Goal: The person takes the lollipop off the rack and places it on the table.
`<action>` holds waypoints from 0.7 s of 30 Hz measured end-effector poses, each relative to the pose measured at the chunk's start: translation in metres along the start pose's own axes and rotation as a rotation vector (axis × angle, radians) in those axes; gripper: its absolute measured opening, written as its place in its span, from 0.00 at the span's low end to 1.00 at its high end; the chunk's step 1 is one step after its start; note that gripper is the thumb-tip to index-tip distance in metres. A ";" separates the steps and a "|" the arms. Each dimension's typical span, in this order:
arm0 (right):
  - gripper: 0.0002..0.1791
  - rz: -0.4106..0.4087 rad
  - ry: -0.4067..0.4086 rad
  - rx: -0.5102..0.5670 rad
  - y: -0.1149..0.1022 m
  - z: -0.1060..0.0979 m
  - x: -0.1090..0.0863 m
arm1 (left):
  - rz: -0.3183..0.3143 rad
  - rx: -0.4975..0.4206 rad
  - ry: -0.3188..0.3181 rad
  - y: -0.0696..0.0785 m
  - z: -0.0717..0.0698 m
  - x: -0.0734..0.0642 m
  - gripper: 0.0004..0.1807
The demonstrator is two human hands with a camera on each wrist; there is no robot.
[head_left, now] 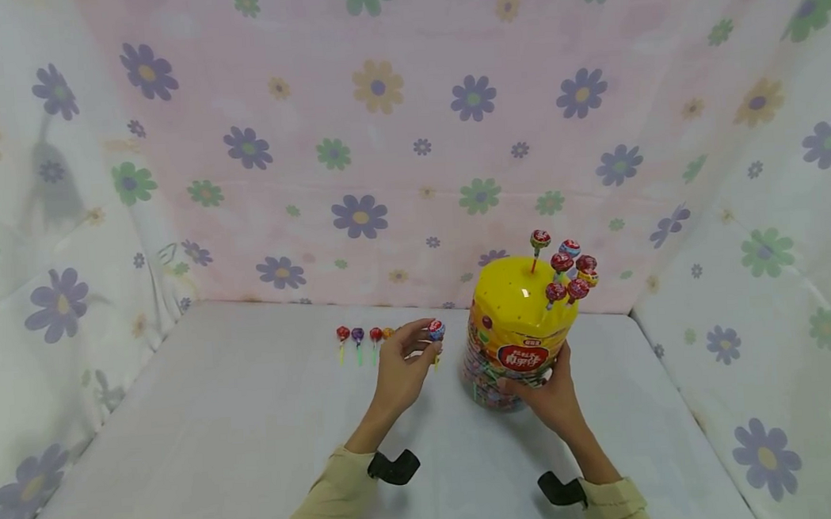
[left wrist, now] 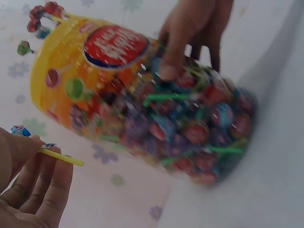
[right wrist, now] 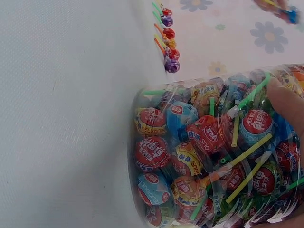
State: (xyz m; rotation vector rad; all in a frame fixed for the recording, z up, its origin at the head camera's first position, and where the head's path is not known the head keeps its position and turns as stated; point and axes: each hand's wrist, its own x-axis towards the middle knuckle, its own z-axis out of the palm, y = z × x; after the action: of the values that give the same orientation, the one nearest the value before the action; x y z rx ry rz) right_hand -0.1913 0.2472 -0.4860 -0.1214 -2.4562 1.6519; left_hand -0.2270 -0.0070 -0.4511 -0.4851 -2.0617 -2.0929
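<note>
My left hand (head_left: pixel 404 367) pinches a blue-and-red lollipop (head_left: pixel 436 330) by its yellow stick, the candy end up, to the left of a big clear jar (head_left: pixel 491 386) full of wrapped lollipops. Around the jar's lower side my right hand (head_left: pixel 554 398) keeps its grip, thumb on the front. The jar has a yellow lid (head_left: pixel 513 285) with small holes and a red label. Several lollipops (head_left: pixel 562 262) stand by their sticks in the lid, mostly toward its right side. In the left wrist view the pinched yellow stick (left wrist: pixel 64 156) points toward the jar.
Behind my left hand, a row of lollipops (head_left: pixel 357 336) lies on the white table (head_left: pixel 254 428), partly hidden by the hand. Flower-patterned cloth (head_left: pixel 410 172) hangs at the back and both sides. A black wrist mount (head_left: pixel 394 467) sits on each forearm.
</note>
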 end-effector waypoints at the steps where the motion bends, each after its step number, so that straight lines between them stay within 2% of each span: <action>1: 0.62 0.000 -0.001 0.000 0.000 0.000 0.000 | -0.010 0.012 0.002 -0.005 -0.004 -0.002 0.19; 7: 0.61 -0.004 0.003 -0.007 0.001 0.001 -0.001 | -0.053 0.044 -0.007 -0.027 -0.027 -0.013 0.20; 13: 0.63 -0.006 0.008 -0.008 0.003 0.002 0.001 | -0.088 0.096 0.021 -0.042 -0.051 -0.019 0.20; 21: 0.64 0.001 0.013 -0.011 0.005 0.001 0.001 | -0.067 0.211 0.080 -0.061 -0.084 -0.019 0.18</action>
State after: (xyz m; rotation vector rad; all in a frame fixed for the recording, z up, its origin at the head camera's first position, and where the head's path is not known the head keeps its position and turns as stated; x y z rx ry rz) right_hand -0.1928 0.2485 -0.4908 -0.1342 -2.4564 1.6332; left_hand -0.2391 -0.0900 -0.5145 -0.2999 -2.2470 -1.8662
